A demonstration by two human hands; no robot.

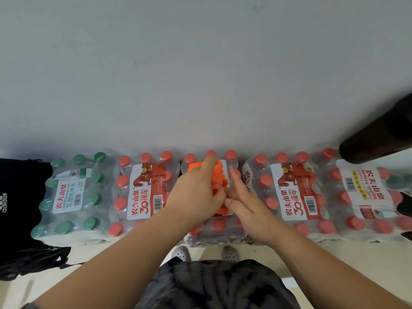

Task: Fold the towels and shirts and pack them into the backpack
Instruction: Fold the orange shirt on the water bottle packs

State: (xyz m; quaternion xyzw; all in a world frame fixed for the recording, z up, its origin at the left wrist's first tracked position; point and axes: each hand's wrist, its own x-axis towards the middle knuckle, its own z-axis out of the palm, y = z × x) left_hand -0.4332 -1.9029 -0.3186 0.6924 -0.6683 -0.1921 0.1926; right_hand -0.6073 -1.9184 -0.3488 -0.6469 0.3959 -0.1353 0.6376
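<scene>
- Head view, looking down: row of shrink-wrapped water bottle packs [296, 192] against a grey wall [200, 63].
- Both hands are over the middle red-cap pack [214, 230], meeting at an orange cloth [219, 175].
- Orange cloth lies on top of that pack, mostly hidden under the hands; it looks bunched, exact fold cannot be told.
- Left hand [196, 192]: fingers curled over the cloth and gripping it, index finger stretched out toward the far caps.
- Right hand [245, 204]: fingers straight and close together, thumb tip against the cloth's near edge, touching the left fingertips.
- Black adidas bag [20, 197] sits at the far left, touching the green-cap pack [73, 192], well apart from the cloth.
- Dark blurred object [383, 134] at the upper right edge, what it is cannot be told.
- White perforated shoes [181, 253] and dark shorts [211, 286] at the bottom, on a pale floor [334, 264].
</scene>
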